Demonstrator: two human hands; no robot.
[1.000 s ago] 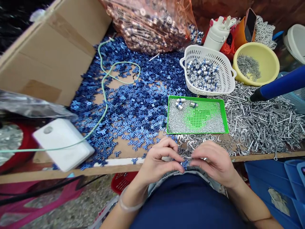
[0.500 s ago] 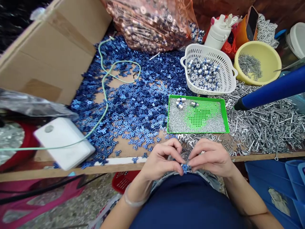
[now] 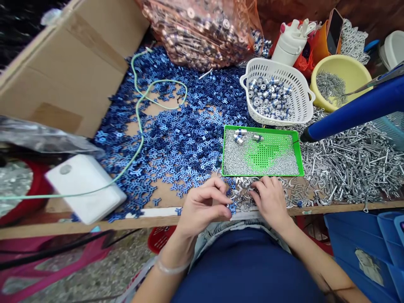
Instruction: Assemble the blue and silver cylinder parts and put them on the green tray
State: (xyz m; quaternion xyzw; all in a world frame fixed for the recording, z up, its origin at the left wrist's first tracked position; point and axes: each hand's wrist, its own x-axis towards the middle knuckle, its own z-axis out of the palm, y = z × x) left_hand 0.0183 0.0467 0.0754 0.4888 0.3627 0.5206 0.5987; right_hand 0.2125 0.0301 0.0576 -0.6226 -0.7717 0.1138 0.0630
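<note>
My left hand (image 3: 203, 207) is at the table's front edge, pinching a small blue three-armed piece (image 3: 232, 207) between thumb and fingers. My right hand (image 3: 269, 198) lies just to its right, fingers curled down into a heap of small curved metal clips (image 3: 243, 191); whether it grips one is hidden. Behind both hands sits a green perforated tray (image 3: 296, 139) covered with tiny silver pins and holding three small rollers (image 3: 240, 135). A wide spread of blue three-armed pieces (image 3: 176, 139) covers the table to the left.
A white basket (image 3: 299, 103) of rollers and a yellow bowl (image 3: 356, 69) of springs stand at the back right. A blue tool (image 3: 350, 114) reaches in from the right above a pile of metal pins (image 3: 353, 168). A cardboard box (image 3: 63, 63), a white device (image 3: 83, 187) and a green cord (image 3: 137, 126) lie left.
Both hands have moved apart and forward from my lap onto the table edge. The right hand has gone into the metal clips. The blue tool has slid further left.
</note>
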